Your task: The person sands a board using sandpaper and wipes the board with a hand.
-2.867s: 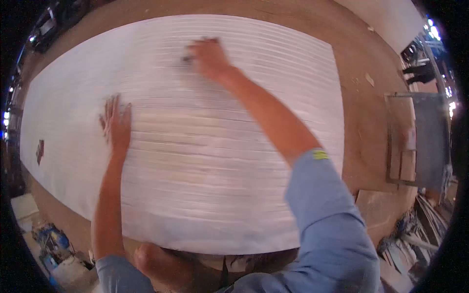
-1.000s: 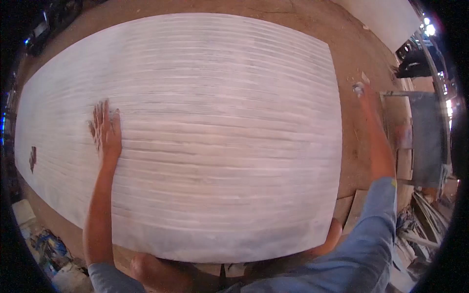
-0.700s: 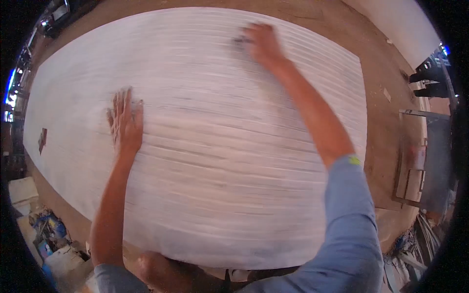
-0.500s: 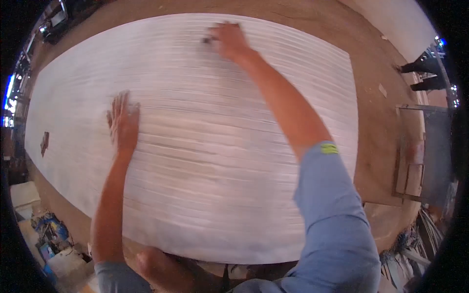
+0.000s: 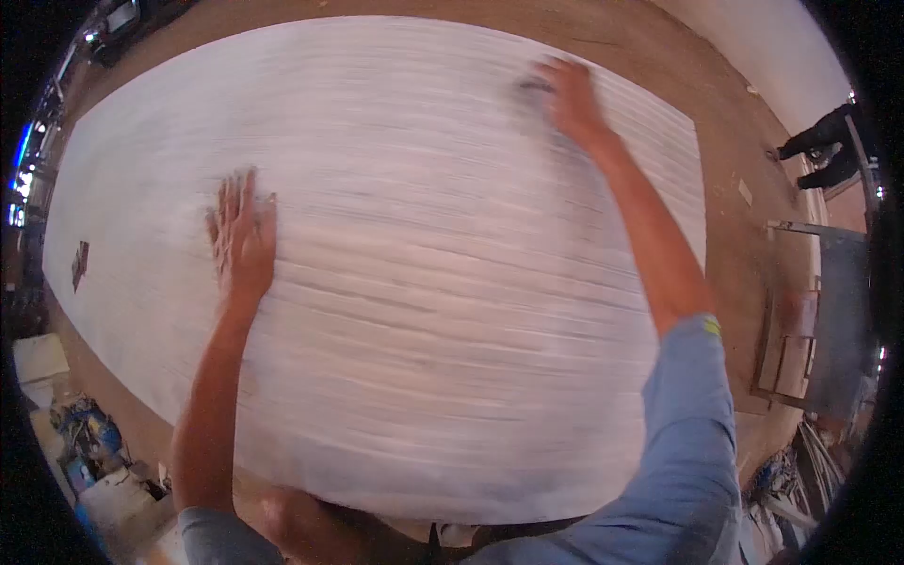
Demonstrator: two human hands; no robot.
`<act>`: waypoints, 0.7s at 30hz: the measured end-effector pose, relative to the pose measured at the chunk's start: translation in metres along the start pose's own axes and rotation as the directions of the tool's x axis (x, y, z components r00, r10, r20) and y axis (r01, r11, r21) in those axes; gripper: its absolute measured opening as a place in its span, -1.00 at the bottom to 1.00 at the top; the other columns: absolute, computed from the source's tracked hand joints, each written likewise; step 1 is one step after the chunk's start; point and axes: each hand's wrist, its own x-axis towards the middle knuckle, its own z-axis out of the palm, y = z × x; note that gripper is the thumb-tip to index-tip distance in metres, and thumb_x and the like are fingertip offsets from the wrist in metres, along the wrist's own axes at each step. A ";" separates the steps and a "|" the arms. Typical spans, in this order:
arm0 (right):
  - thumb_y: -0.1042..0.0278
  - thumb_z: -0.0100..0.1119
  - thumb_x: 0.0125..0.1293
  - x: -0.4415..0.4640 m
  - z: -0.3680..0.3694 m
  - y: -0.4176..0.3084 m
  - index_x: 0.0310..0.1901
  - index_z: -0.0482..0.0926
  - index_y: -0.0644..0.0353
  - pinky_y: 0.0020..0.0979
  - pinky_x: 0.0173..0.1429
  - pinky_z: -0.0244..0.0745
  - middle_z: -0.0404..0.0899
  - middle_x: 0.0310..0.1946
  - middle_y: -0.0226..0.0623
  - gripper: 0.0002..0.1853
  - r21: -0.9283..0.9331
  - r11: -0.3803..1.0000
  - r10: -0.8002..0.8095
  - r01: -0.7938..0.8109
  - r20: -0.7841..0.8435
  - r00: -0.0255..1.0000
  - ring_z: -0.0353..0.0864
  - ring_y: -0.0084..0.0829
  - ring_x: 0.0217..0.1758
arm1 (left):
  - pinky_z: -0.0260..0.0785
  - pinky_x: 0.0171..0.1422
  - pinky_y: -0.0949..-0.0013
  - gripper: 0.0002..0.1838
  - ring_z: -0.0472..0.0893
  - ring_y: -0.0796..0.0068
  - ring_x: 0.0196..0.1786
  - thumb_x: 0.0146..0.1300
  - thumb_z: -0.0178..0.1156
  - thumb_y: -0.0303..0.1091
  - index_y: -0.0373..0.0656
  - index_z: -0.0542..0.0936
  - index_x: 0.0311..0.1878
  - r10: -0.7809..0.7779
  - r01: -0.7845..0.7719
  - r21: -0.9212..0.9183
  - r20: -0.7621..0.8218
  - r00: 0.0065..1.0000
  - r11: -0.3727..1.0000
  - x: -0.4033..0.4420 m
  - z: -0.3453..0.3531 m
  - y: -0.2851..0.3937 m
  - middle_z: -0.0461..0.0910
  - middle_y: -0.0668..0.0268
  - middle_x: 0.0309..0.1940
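Observation:
A large white panel point(image 5: 424, 377) with long streaked ridges lies in front of me. My left hand point(image 5: 243, 240) rests flat on its left part, fingers spread, holding nothing. Over the panel's upper right part is my right hand point(image 5: 573, 102), blurred by motion, its fingers bent round something small and dark that I cannot make out. A small dark reddish piece point(image 5: 80, 266) lies near the panel's left end.
Brown floor point(image 5: 730, 235) surrounds the panel. At the right stands a grey board with a metal frame point(image 5: 838, 320). Scrap strips point(image 5: 800, 480) lie at the lower right, mixed clutter point(image 5: 89, 433) at the lower left. A person's dark-clothed legs point(image 5: 824, 151) show at the upper right.
My right hand has gone from beyond the panel's right edge back over the panel, swept left, and now is further right. My left hand stays flat on the panel. The view has shifted slightly.

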 end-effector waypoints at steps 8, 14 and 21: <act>0.46 0.09 0.11 0.082 0.042 -0.081 -0.11 0.65 -0.01 -0.07 0.07 0.42 0.60 -0.18 -0.14 -0.70 -0.020 0.999 0.049 -0.047 0.125 0.991 0.54 -0.10 0.00 | -0.32 0.57 0.06 -0.45 0.02 0.21 0.52 0.46 -0.16 -0.01 0.03 0.20 0.44 0.043 -0.045 -0.076 -0.024 0.999 0.996 -0.002 -0.001 -0.004 0.14 0.19 0.45; 0.42 0.08 0.20 -0.167 -0.138 0.188 0.11 0.54 0.06 -0.20 0.30 0.27 0.53 0.08 -0.16 -0.60 -0.437 0.815 0.488 -0.381 0.163 0.857 0.46 -0.12 0.16 | -0.30 0.56 0.05 -0.45 0.01 0.19 0.52 0.46 -0.16 -0.03 0.03 0.20 0.44 0.014 -0.016 -0.047 -0.032 0.999 0.999 -0.004 -0.001 0.003 0.14 0.18 0.45; 0.47 0.15 0.08 -0.080 -0.057 0.139 0.01 0.60 0.10 -0.10 0.23 0.31 0.58 0.00 -0.18 -0.62 -0.249 0.964 0.084 -0.089 -0.031 0.996 0.50 -0.08 0.09 | -0.32 0.56 0.02 -0.44 -0.02 0.15 0.53 0.46 -0.17 -0.03 0.02 0.16 0.46 0.003 -0.004 -0.033 -0.012 1.000 0.999 0.000 0.003 -0.001 0.09 0.15 0.46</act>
